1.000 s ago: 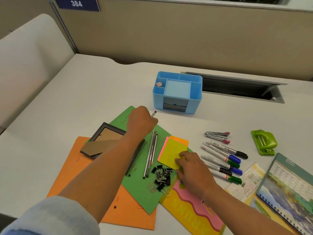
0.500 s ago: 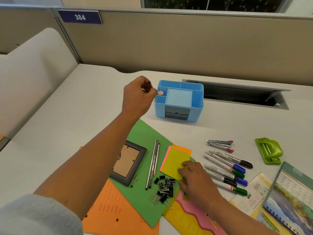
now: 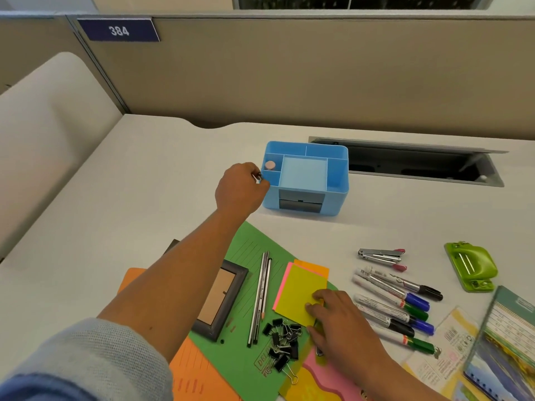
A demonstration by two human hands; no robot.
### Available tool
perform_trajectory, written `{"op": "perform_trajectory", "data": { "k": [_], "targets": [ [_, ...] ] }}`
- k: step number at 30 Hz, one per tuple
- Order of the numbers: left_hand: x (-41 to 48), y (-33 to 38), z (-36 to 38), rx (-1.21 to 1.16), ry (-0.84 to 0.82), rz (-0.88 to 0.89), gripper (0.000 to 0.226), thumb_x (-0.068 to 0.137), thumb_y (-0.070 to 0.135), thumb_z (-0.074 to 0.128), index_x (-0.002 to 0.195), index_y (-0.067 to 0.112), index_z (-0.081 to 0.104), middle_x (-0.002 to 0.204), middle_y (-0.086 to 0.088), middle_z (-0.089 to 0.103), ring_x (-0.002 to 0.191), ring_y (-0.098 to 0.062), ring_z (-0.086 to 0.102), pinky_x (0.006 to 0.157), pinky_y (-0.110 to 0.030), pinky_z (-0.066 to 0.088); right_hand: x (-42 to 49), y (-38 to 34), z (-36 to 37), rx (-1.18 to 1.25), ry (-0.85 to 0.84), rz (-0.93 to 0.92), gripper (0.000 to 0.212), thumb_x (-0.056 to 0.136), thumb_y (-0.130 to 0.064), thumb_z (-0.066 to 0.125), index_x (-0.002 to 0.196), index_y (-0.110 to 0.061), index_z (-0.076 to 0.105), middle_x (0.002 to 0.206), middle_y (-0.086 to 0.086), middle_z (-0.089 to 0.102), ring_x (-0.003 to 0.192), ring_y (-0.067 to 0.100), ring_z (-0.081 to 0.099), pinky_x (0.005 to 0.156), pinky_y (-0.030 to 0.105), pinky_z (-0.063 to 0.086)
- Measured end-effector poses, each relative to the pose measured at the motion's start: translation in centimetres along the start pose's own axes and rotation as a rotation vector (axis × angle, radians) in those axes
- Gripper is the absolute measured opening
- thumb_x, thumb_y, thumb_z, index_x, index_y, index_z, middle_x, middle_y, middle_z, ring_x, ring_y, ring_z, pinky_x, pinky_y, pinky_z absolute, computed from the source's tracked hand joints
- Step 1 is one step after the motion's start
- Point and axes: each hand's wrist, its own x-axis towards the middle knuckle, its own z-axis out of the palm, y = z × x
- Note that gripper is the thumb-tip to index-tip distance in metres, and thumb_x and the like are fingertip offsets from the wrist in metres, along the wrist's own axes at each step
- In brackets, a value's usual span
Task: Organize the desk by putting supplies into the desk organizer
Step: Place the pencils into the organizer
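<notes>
Nearest us, our right hand (image 3: 341,322) lies flat, pinning yellow sticky notes (image 3: 299,293); beside them, three pencils (image 3: 260,293), six markers (image 3: 396,299) and a heap of binder clips (image 3: 282,342). Farther off, our left hand (image 3: 240,189) pinches something small, unidentifiable, against the blue desk organizer (image 3: 307,178)'s left rim. Released there, it may drop outside the compartment.

A pale bench (image 3: 150,180) fills the view, with an open grey cable slot (image 3: 411,162) sunk into its far side. Behind it stands a beige partition (image 3: 304,76) carrying a blue plate marked 384 (image 3: 118,30). Dark window glass (image 3: 356,2) shows above; a cream panel (image 3: 49,117) rises at left.
</notes>
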Motion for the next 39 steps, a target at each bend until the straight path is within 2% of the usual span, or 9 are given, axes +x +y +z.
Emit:
{"op": "perform_trajectory", "data": {
  "k": [5,10,15,18,20,23,27,33,39],
  "targets": [
    [0.2,-0.4,1.1,0.039,-0.05,-0.051,0.012,0.082,0.03,0.063,0.091,0.024,0.066,0.084,0.005,0.066,0.077,-0.018,0.062,0.061,-0.027,0.047,0.1,0.1,0.2,0.02,0.012,0.008,0.032,0.07,-0.044,0.078,0.099,-0.033,0.069,0.11,-0.009,0.06,0.098,0.015,0.057,0.083,0.028,0.054],
    [0.3,-0.1,1.3,0.022,-0.063,-0.038,0.023,0.083,0.029,0.064,0.103,0.019,0.069,0.095,0.002,0.069,0.085,-0.019,0.064,0.073,-0.032,0.054,0.1,0.1,0.1,0.024,0.016,-0.004,0.031,0.071,-0.044,0.078,0.099,-0.033,0.07,0.11,-0.008,0.061,0.099,0.015,0.056,0.084,0.028,0.053],
    [-1.6,-0.6,0.6,-0.035,-0.011,-0.069,0.025,0.083,0.031,0.066,0.106,0.02,0.07,0.098,0.005,0.07,0.085,-0.014,0.062,0.074,-0.029,0.051,0.1,0.0,-0.2,0.026,0.009,-0.003,0.03,0.072,-0.044,0.078,0.099,-0.032,0.071,0.11,-0.007,0.061,0.098,0.016,0.057,0.084,0.029,0.053],
    [-4.9,-1.5,-0.1,-0.068,-0.036,-0.1,0.021,0.084,0.03,0.066,0.101,0.02,0.07,0.087,0.008,0.068,0.079,-0.012,0.061,0.071,-0.025,0.047,0.1,-0.1,-0.3,0.046,-0.006,0.006,0.03,0.077,-0.042,0.074,0.104,-0.03,0.071,0.115,-0.005,0.06,0.103,0.018,0.056,0.089,0.03,0.05],
    [-7.9,-2.4,-0.5,-0.062,-0.102,-0.122,0.013,0.083,0.031,0.066,0.092,0.022,0.069,0.074,0.011,0.064,0.073,-0.013,0.062,0.067,-0.026,0.048,0.1,-0.1,-0.3,0.055,-0.019,0.009,0.03,0.08,-0.041,0.071,0.108,-0.029,0.07,0.118,-0.004,0.059,0.107,0.02,0.054,0.092,0.031,0.048],
    [-12.8,-4.0,-0.5,0.019,-0.221,-0.16,0.007,0.084,0.032,0.065,0.084,0.026,0.067,0.067,0.013,0.061,0.063,-0.008,0.06,0.06,-0.024,0.047,0.0,-0.2,-0.5,0.076,-0.036,0.004,0.032,0.085,-0.039,0.068,0.114,-0.025,0.068,0.123,-0.001,0.057,0.112,0.023,0.051,0.097,0.033,0.044],
    [-18.2,-5.6,-0.2,0.134,-0.302,-0.172,0.012,0.085,0.038,0.064,0.09,0.027,0.068,0.075,0.012,0.064,0.067,-0.009,0.061,0.064,-0.028,0.055,0.1,-0.3,-0.7,0.105,-0.086,0.012,0.037,0.091,-0.039,0.06,0.125,-0.023,0.063,0.133,0.0,0.05,0.122,0.024,0.042,0.104,0.032,0.035],
    [-22.1,-7.4,0.2,0.191,-0.296,-0.21,0.026,0.084,0.039,0.066,0.102,0.021,0.068,0.099,0.003,0.066,0.086,-0.016,0.062,0.072,-0.033,0.056,0.2,-0.5,-0.8,0.095,-0.082,0.025,0.036,0.089,-0.035,0.065,0.121,-0.02,0.065,0.131,0.003,0.053,0.119,0.027,0.046,0.102,0.036,0.039],
    [-22.7,-7.5,0.4,0.224,-0.341,-0.248,0.023,0.085,0.037,0.067,0.086,0.015,0.072,0.083,0.0,0.069,0.073,-0.017,0.064,0.064,-0.031,0.056,0.1,-0.8,-1.0,0.081,-0.075,0.033,0.035,0.088,-0.035,0.065,0.119,-0.019,0.066,0.128,0.005,0.054,0.115,0.028,0.047,0.1,0.036,0.04]
  ]
}}
